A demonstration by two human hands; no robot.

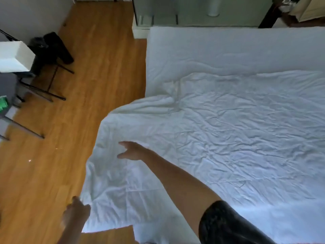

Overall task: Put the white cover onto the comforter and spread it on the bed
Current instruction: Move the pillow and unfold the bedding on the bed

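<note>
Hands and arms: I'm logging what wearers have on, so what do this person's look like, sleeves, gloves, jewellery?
Both hands are bare, no gloves. The right arm is uncovered up to a dark, slightly glossy short sleeve above the elbow; the right hand shows no ring or watch. The left hand and its forearm are bare too, but blurred, so small items cannot be ruled out.

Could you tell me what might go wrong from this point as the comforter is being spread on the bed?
The comforter hangs far off the bed edge over the floor, so it may slide down. The left hand pinches only its edge, and a tug may skew it.
</note>
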